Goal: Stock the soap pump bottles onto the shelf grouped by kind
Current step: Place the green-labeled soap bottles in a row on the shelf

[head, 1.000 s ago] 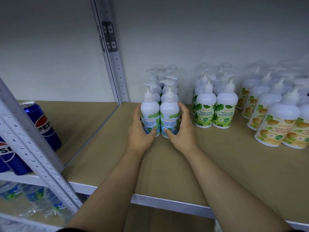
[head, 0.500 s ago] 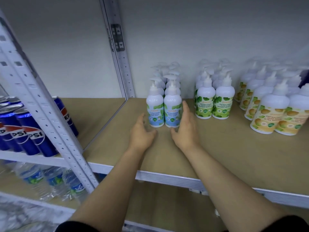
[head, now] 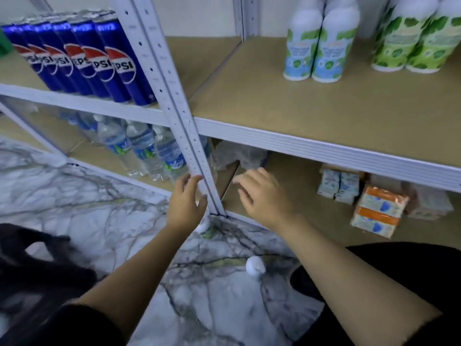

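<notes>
Head-camera view, looking down at white metal shelving above a marbled floor (head: 99, 221).

Left hand (head: 185, 202), fingers straight and loose, grasping nothing, just left of the perforated white upright (head: 172, 106), near its foot. Right hand (head: 262, 196), fingers loosely bent, palm down, also holding nothing, over the front of the bottom shelf (head: 311, 216).

On the brown board of the middle shelf (head: 287, 108), two soap pump bottles with blue and green labels (head: 311, 53), side by side and touching, upright, tops cut off by the frame. Just to their right, a second pair with all-green leaf labels (head: 411, 43), also upright and touching.

On the floor, two white pump tops of further bottles: one (head: 204, 227) partly hidden under the left wrist, another (head: 255, 267) between the forearms.

Left bay: a row of blue Pepsi cans (head: 82, 63) on the middle level; clear water bottles (head: 144, 148) below. Bottom shelf, right: small pale blue packets (head: 339, 183) and two stacked orange and white packs (head: 379, 213). Crumpled clear plastic (head: 239, 153) at the back, too blurred for detail.

Black sleeves at both elbows; a dark, blurred shape (head: 37, 265) at lower left, not identifiable.
</notes>
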